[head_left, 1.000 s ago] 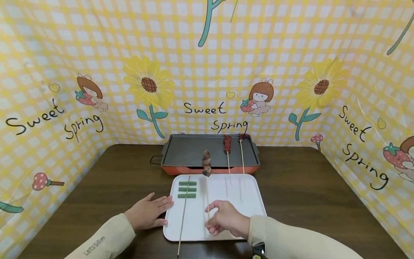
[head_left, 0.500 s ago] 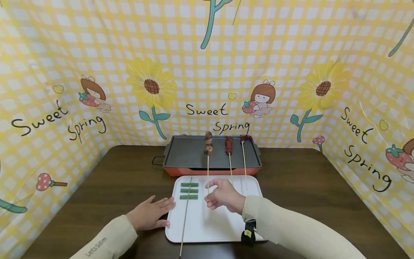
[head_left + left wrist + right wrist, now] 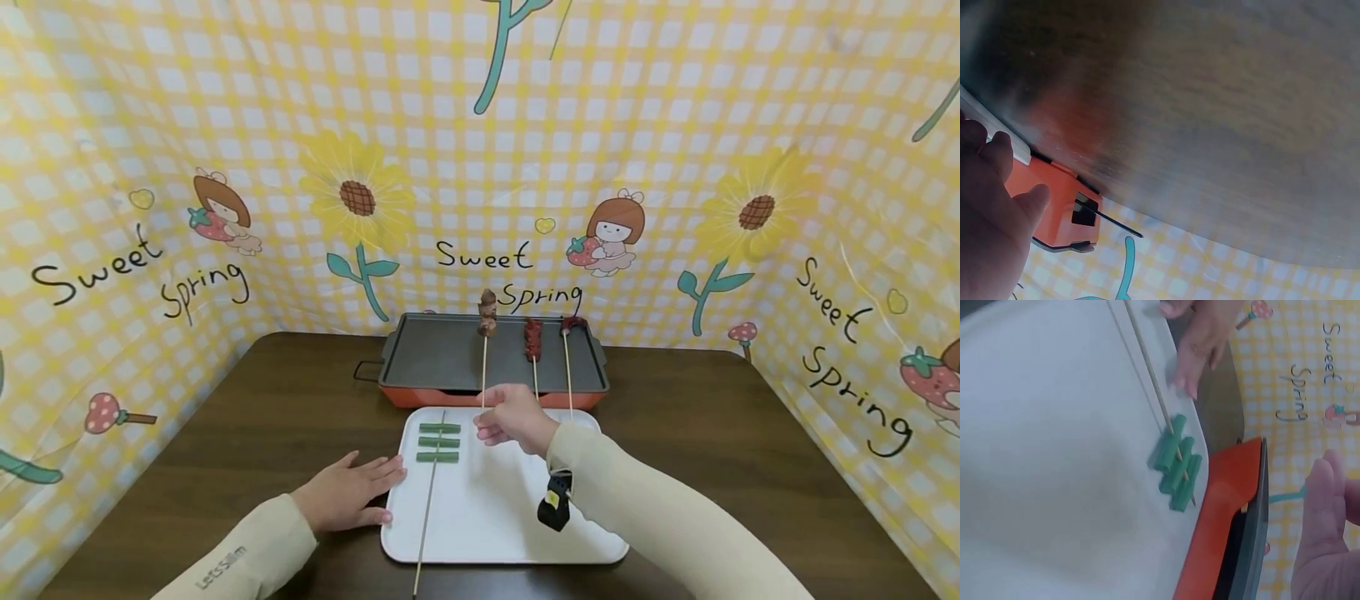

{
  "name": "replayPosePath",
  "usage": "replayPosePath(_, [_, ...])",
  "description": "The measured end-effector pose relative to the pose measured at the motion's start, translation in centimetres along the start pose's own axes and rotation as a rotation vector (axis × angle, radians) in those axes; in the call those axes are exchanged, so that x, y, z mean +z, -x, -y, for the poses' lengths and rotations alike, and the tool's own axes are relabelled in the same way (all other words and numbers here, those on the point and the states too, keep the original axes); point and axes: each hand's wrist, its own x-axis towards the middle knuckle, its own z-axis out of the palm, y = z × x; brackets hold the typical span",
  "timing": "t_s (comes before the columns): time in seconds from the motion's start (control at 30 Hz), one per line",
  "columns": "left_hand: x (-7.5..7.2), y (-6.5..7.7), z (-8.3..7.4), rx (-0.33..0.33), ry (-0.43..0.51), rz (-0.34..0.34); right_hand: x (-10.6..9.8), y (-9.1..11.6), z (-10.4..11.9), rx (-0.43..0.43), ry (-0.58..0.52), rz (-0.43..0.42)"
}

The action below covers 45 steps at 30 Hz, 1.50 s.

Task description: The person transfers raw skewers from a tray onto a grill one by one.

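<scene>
The right hand (image 3: 516, 419) is pinching the stick of a brown meat skewer (image 3: 487, 312), its chunks showing ahead of that hand against the griddle (image 3: 435, 358)'s far edge. Ahead-right, a red meat skewer (image 3: 532, 340) is resting. The left hand (image 3: 348, 495), fingers extended, is touching the white tray (image 3: 510, 517); right of it, a green vegetable skewer (image 3: 438, 442) is lying.

Wall covering (image 3: 480, 187): yellow-and-white checked fabric, creased, on three sides; printed with sunflowers (image 3: 357, 198), girls (image 3: 617, 225) holding strawberries (image 3: 581, 252), black lettering (image 3: 491, 259) "Sweet Spring". Bench (image 3: 705, 450): dark brown, wood-grained, far corners rounded. Lighting: soft, faint sheen on bench.
</scene>
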Motion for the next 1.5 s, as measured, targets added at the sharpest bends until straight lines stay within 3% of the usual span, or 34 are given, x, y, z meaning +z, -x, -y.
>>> replayPosePath(0.4, [0.5, -0.2, -0.2, 0.021, 0.019, -0.006, -0.6, -2.0, -1.9, 0.037, -0.01, -0.073])
replayPosePath(0.63, [0.1, -0.1, -0.3, 0.005, 0.021, 0.007, -0.7, -2.5, -1.2, 0.032, -0.016, -0.114])
replayPosePath(0.83, [-0.1, -0.2, -0.2, -0.026, 0.042, 0.03, -0.4, -2.9, -0.4, 0.028, -0.038, -0.123])
replayPosePath(1.23, [-0.2, 0.1, -0.1, -0.038, 0.046, 0.045, 0.3, -3.1, -2.0, 0.094, -0.055, -0.13])
replayPosePath(1.5, [-0.3, 0.0, -0.2, -0.028, 0.031, 0.038, 0.8, -3.3, -2.6, 0.072, -0.071, -0.133])
